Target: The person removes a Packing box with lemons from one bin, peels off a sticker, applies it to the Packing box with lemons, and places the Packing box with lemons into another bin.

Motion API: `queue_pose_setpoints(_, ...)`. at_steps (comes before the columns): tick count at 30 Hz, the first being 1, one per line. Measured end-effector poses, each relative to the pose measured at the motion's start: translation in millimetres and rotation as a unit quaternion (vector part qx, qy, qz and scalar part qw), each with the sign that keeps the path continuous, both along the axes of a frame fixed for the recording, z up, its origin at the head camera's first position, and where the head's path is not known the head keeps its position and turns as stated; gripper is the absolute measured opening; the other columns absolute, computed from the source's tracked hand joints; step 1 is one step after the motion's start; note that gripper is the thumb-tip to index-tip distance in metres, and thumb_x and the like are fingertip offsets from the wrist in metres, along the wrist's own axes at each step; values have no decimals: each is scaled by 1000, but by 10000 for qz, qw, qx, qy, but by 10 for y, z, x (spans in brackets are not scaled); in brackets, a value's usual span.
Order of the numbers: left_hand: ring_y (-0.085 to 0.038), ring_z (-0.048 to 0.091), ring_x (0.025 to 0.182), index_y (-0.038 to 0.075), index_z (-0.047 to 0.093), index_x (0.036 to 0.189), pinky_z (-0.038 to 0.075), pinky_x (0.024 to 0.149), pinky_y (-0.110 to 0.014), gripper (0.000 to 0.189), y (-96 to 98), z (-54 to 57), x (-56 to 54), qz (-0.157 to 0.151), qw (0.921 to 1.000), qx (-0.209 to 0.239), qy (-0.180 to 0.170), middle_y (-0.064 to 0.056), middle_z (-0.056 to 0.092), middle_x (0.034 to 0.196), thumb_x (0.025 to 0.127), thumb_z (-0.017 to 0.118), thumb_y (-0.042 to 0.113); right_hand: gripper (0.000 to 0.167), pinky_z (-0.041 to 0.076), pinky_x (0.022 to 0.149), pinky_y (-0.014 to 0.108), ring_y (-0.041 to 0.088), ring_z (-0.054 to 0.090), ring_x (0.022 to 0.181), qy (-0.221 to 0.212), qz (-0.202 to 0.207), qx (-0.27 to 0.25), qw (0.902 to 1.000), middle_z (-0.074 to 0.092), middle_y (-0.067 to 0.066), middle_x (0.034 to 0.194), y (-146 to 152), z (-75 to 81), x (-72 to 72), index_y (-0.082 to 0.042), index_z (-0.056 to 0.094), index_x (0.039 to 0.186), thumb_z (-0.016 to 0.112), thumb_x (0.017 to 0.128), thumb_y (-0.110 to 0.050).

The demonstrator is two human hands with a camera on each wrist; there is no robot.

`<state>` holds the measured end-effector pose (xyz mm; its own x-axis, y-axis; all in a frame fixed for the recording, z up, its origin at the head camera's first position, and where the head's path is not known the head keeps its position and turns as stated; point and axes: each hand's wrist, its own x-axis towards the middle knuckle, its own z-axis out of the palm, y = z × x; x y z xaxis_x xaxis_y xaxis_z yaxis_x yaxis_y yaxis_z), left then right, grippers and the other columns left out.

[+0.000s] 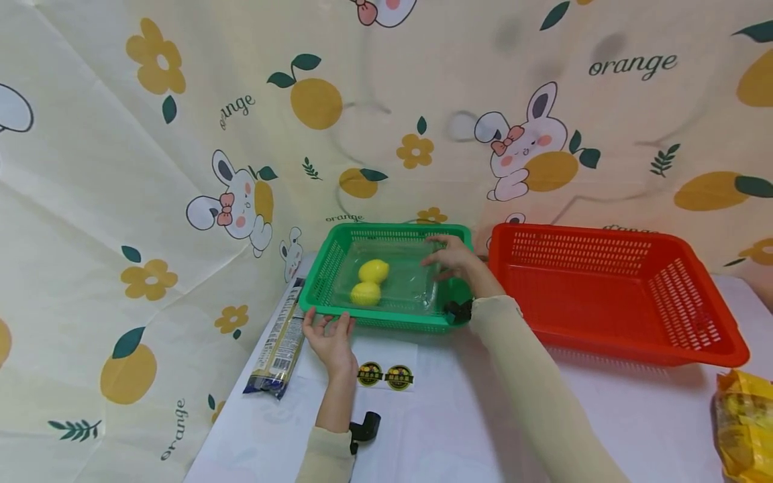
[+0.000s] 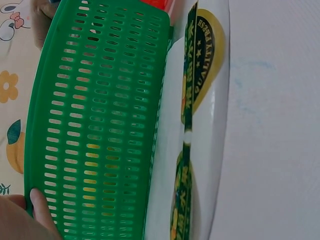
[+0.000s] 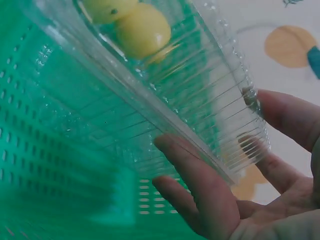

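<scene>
A clear plastic box (image 1: 404,285) with two yellow lemons (image 1: 374,271) sits within the green basket (image 1: 386,320). My right hand (image 1: 454,260) is at the box's right end; in the right wrist view its fingers (image 3: 197,180) lie on both sides of the clear box's end wall. At the basket's front left corner, my left hand (image 1: 331,343) grips the rim, palm turned up. The left wrist view shows one fingertip (image 2: 37,197) against the slotted outer wall. Seen from there, the lemons show only as yellow through the slots.
Right of the green basket stands a red basket (image 1: 580,295). A long printed packet (image 1: 278,345) lies at the left table edge. Two round labels (image 1: 384,376) on a white sheet lie in front of the green basket. A yellow package (image 1: 745,422) is at the far right.
</scene>
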<state>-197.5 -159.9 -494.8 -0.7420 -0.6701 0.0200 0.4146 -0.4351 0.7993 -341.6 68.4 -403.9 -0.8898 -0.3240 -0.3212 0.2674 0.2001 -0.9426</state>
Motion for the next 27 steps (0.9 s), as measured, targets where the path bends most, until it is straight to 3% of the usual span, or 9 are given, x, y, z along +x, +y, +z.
queue_pose_setpoints(6,-18,54,76,2,29,144,60,71,-30,71,-4,13,-11,45,10000,-15,-53,-18,39,109,86,64,-19,64,61,80,43,25,54,79,-23,119,-184,9998,47,18,129,111,255,80,-10,38,153,64,95,-1)
queue_pose_setpoints(8,-18,55,77,3,29,145,60,72,-30,72,-5,21,-13,45,9999,-20,-100,-18,39,109,86,65,-19,63,60,81,44,25,56,83,-65,198,-351,9992,45,17,128,151,327,100,-11,37,153,62,96,-2)
queue_pose_setpoints(13,-19,55,78,4,29,145,60,73,-30,71,-1,36,-3,59,9998,-52,-192,-20,39,111,87,64,-18,64,59,86,45,37,49,119,-169,456,-755,9960,38,22,142,265,467,163,-13,32,155,59,98,-2)
queue_pose_setpoints(15,-19,55,78,5,30,144,60,73,-30,70,-1,36,1,78,9998,-66,-182,-19,40,110,87,63,-18,64,59,85,45,38,49,121,-180,458,-822,9954,40,22,140,321,519,212,-14,33,155,60,98,-2)
queue_pose_setpoints(20,-17,54,76,8,32,142,60,72,-29,67,6,20,-2,76,9999,-74,-106,-16,40,107,88,63,-18,64,61,81,40,31,57,106,-86,462,-754,9960,47,18,127,523,636,397,-13,33,155,61,98,-4)
queue_pose_setpoints(27,-13,50,71,9,33,140,56,65,-22,66,18,15,16,71,9998,-143,-139,-14,41,108,87,62,-19,67,58,87,39,32,51,115,314,931,-430,9942,34,25,145,971,687,774,-8,23,157,57,100,-8)
